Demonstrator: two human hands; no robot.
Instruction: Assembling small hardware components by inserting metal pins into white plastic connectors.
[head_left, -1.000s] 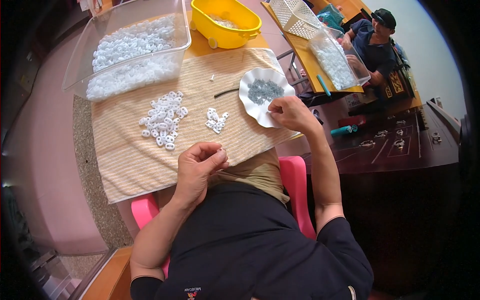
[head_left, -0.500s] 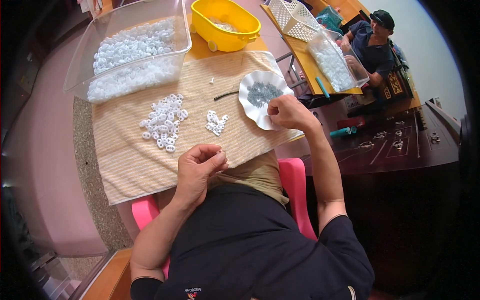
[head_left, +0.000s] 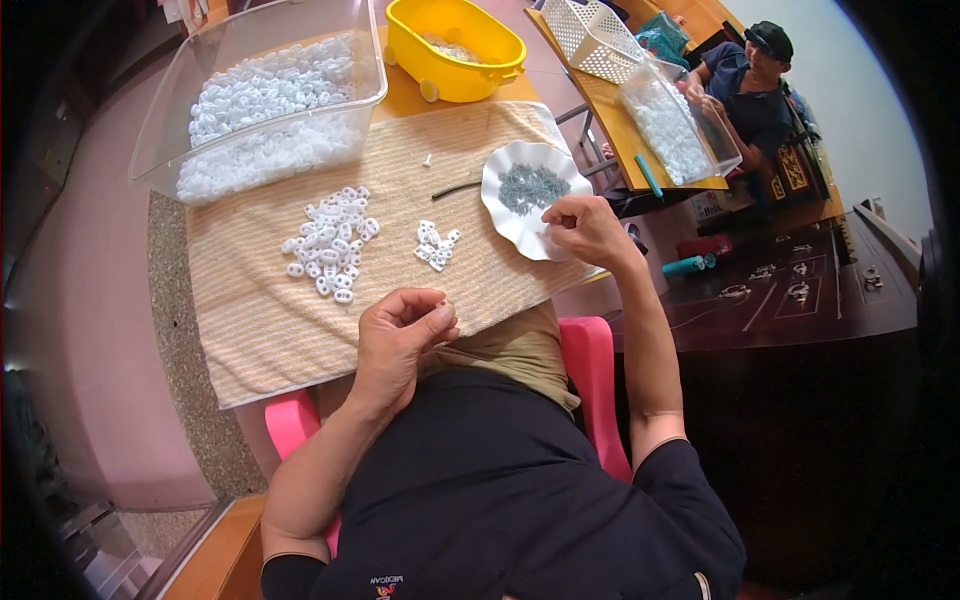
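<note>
My left hand [head_left: 400, 340] hovers at the near edge of the striped cloth [head_left: 260, 320], fingers pinched together; whatever it pinches is too small to make out. My right hand [head_left: 590, 230] rests at the near right rim of a white scalloped plate [head_left: 500, 215] that holds small grey parts [head_left: 533, 186]. Its fingers are curled, and what is between them is hidden. A small cluster of white plastic pieces [head_left: 435, 245] lies between the hands. A larger pile of white pieces [head_left: 330, 240] lies to the left.
A clear bin [head_left: 160, 150] of white pieces stands at the back left, and a yellow tub [head_left: 455, 75] behind the cloth. Another person [head_left: 750, 90] sits at a far table with a white basket [head_left: 595, 35] and a clear bin [head_left: 675, 125]. A dark table [head_left: 800, 300] lies on my right.
My right hand has shifted slightly along the plate's rim. My left hand stays pinched in the same place.
</note>
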